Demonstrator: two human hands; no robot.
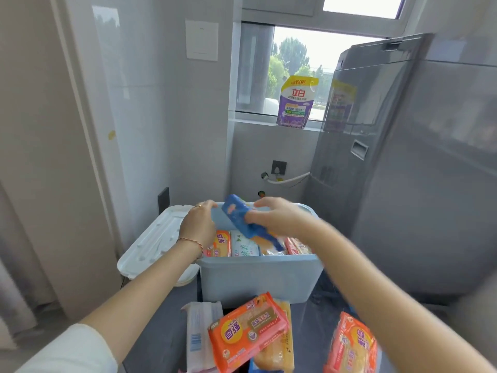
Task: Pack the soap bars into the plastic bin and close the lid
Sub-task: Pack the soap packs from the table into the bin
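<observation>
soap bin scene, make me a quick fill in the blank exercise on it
1. The right hand holds a ____ soap packet over the bin.
2. The white lid lies to the bin's ____.
3. The purple detergent pouch stands on the ____.

Missing words: blue; left; windowsill

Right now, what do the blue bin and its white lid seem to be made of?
The bin looks like matte, slightly translucent plastic: its pale blue walls are smooth and thin. The lid, leaning beside it, seems moulded white plastic with a soft sheen and raised ribs.
</observation>
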